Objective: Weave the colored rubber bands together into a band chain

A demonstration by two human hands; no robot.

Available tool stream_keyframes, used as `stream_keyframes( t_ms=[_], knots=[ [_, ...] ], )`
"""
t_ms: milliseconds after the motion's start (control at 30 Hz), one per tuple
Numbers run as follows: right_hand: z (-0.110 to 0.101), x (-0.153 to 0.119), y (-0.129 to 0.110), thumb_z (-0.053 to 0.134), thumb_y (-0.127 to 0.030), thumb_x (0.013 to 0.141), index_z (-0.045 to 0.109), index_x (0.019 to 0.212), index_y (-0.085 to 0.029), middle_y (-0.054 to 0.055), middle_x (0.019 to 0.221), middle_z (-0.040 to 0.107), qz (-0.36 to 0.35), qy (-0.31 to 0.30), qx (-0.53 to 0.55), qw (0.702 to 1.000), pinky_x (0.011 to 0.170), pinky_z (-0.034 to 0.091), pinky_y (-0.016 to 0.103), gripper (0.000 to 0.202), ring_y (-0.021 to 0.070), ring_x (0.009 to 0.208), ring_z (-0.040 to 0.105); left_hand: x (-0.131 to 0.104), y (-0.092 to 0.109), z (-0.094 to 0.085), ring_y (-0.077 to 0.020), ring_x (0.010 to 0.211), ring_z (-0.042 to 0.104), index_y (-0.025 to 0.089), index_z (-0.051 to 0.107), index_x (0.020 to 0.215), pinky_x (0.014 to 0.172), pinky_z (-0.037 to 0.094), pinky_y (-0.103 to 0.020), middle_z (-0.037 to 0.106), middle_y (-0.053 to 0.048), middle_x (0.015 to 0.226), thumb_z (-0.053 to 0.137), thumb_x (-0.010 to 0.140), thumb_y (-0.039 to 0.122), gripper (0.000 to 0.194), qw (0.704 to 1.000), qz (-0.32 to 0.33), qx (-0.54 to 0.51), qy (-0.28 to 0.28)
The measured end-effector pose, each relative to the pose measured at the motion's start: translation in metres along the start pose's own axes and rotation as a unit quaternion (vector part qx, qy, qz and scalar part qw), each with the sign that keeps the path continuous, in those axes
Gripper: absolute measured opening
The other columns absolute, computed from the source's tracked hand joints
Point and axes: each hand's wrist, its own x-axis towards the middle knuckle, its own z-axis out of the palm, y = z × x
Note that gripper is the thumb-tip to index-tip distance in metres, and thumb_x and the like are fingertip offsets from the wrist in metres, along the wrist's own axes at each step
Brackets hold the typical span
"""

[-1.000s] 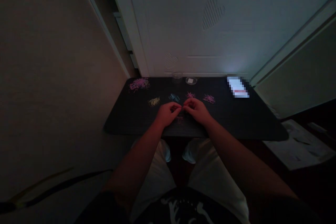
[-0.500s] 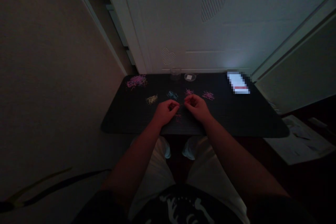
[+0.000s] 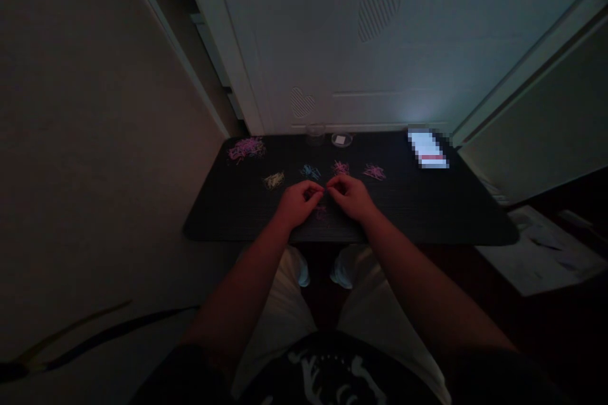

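Note:
Over the middle of the dark table (image 3: 228,215), my left hand (image 3: 301,201) is closed in a pinch, its fingertips turned right. My right hand (image 3: 350,195) pinches too, its fingertips almost meeting the left ones. Whatever lies between the fingers is too small and dark to make out. Just below the fingertips lies a small loose group of pinkish strands (image 3: 321,212). Beyond the hands are small piles of thin short pieces: a yellowish pile (image 3: 274,180), a blue pile (image 3: 310,171), a pink pile (image 3: 341,168) and a purple-pink pile (image 3: 375,171).
A larger mixed pile (image 3: 246,149) lies at the table's far left. Along the back edge stand a clear round container (image 3: 315,134) and a clear lid (image 3: 342,140) with a white label. A lit, blurred-out phone (image 3: 428,148) rests at the back right. A white door (image 3: 304,25) rises behind.
My right hand has moved slightly left and down, bringing its fingertips up to those of my left hand. The left hand has stayed nearly in place. The view has shifted a little.

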Motion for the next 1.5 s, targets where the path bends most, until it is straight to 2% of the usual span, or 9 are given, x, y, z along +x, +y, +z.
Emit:
stream_keyframes(
  t_ms=[733,1167,1500],
  knots=[
    [-0.0012,-0.0004,0.0001,0.055,-0.021,0.070,0.059,0.072,-0.017,0.000,0.065,0.059,-0.023,-0.008,0.017,1.000,0.054,0.038,0.023,0.006,0.0108,0.057,0.050,0.0017,-0.0006,0.0018,-0.0129,0.072,0.060,0.017,0.060,0.086,0.067,0.049,-0.026,0.065,-0.002,0.081,0.056,0.081,0.030,0.015,0.999,-0.002,0.036,0.036],
    [-0.0009,-0.0004,0.0006,0.054,-0.017,0.068,0.058,0.072,-0.016,-0.001,0.065,0.057,-0.027,-0.002,0.017,1.000,0.054,0.038,0.022,0.006,0.0100,0.057,0.049,0.0016,-0.0027,0.0015,-0.0120,0.067,0.059,0.017,0.061,0.085,0.060,0.045,-0.024,0.065,-0.001,0.077,0.056,0.078,0.023,0.011,0.999,0.004,0.050,0.022],
    [-0.0006,-0.0004,0.0000,0.054,-0.016,0.066,0.057,0.072,-0.017,-0.001,0.065,0.057,-0.019,0.000,0.015,1.000,0.054,0.039,0.023,0.007,0.0104,0.057,0.049,0.0012,-0.0008,0.0004,-0.0115,0.065,0.058,0.017,0.061,0.084,0.059,0.044,-0.023,0.065,-0.001,0.075,0.057,0.077,0.024,0.011,0.998,0.000,0.050,0.027]
  ],
)
